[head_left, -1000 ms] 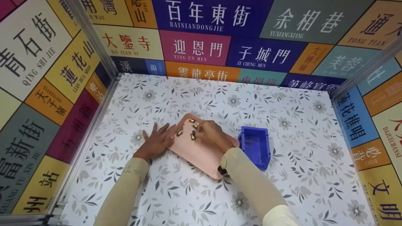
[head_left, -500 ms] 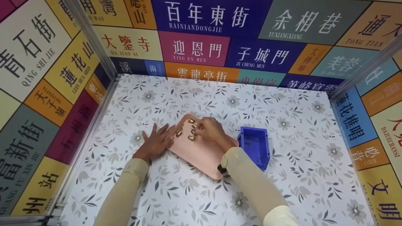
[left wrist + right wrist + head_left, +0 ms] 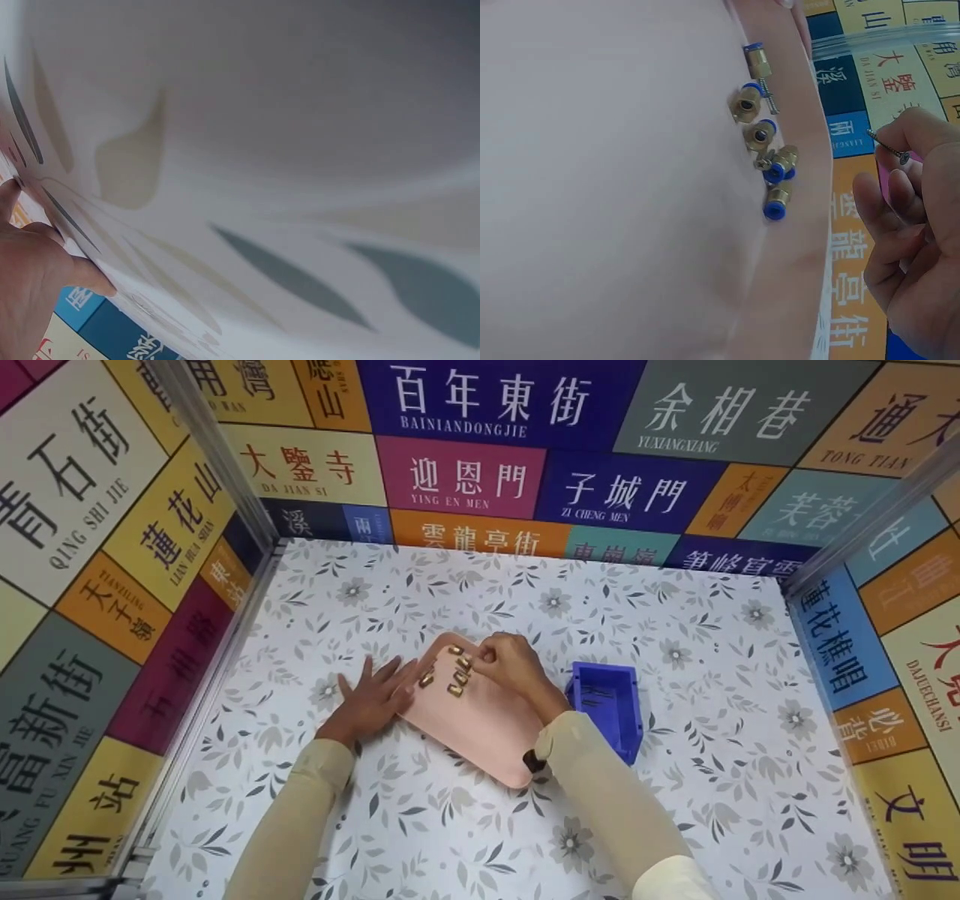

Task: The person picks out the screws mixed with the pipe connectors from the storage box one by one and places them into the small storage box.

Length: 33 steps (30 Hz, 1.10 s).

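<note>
My right hand (image 3: 517,664) is over the far right edge of a pink tray (image 3: 480,739). Between its thumb and forefinger it pinches a screw (image 3: 887,145), plain in the right wrist view. Several brass push-in fittings (image 3: 777,199) with blue collars lie toward the tray's far end. Among them are a screw (image 3: 771,99) and a second screw (image 3: 764,160), which a fitting partly overlaps. My left hand (image 3: 367,701) rests with spread fingers at the tray's left edge; in the left wrist view only part of this hand (image 3: 34,281) shows.
Right of the tray stands a blue plastic bin (image 3: 621,739) holding several thin dark screws (image 3: 592,694). The right forearm partly overlaps it. A floral cloth (image 3: 420,840) covers the table, and sign-printed panels (image 3: 465,472) wall the back and both sides.
My right hand has moved off the fittings toward the tray's far right edge. More of the fittings now show, and a few have shifted slightly. The left hand stays in place.
</note>
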{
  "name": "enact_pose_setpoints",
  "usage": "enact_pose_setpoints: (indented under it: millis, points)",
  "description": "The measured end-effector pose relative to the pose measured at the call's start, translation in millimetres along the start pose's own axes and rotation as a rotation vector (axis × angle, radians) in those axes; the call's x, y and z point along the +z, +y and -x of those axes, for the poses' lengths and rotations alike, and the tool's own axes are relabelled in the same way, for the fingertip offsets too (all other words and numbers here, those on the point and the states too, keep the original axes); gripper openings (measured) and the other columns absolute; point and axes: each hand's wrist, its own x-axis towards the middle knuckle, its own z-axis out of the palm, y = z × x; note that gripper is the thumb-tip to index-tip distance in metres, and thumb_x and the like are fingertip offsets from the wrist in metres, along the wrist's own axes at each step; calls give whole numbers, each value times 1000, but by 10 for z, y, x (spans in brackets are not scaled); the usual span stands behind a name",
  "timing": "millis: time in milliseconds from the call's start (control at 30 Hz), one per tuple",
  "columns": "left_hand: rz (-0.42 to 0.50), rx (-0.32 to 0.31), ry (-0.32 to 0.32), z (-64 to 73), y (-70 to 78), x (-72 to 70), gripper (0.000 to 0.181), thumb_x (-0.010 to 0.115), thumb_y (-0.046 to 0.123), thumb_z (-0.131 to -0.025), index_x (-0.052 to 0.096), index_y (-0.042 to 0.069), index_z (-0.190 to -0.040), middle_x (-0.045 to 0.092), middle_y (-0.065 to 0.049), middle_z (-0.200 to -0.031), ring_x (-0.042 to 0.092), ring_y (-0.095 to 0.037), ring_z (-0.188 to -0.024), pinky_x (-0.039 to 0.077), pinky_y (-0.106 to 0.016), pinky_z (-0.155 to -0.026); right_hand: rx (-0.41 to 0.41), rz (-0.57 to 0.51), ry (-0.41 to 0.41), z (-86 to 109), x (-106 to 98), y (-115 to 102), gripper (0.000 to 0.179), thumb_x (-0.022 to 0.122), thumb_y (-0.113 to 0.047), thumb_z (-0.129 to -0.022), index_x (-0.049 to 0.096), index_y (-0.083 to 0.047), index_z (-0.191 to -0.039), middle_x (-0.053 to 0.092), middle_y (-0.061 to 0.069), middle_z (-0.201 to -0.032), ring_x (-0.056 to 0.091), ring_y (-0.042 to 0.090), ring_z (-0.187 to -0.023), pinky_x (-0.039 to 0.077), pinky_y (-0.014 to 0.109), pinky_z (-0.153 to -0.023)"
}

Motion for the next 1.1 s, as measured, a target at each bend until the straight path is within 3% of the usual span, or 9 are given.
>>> enact_pose_setpoints:
  millis: [367, 833, 1100]
  points:
    - [-1, -17, -18, 3, 27, -28, 59, 23, 66, -105, 12, 50, -161, 14, 7, -173, -12, -44, -157, -17, -80, -110, 18, -45, 59, 99, -275, 128, 15, 74, -22, -90, 76, -13, -78, 63, 3, -74, 55, 17, -67, 45, 32, -62]
    - [16, -25, -10, 10, 25, -11, 59, 24, 67, -104, 14, 52, -160, 15, 8, -173, -12, -43, -157, -18, -79, -111, 25, -109, 196, 298, -755, 395, 14, 76, -17, -88, 75, -11, -76, 62, 2, -68, 53, 12, -59, 45, 29, -60]
    - [15, -33, -13, 21, 40, -20, 60, 25, 68, -104, 14, 51, -160, 14, 9, -173, -12, -42, -158, -18, -79, -111, 49, -88, 254, 406, -986, 567, 17, 76, -16, -89, 72, -10, -74, 59, 2, -67, 51, 13, -59, 43, 28, -60]
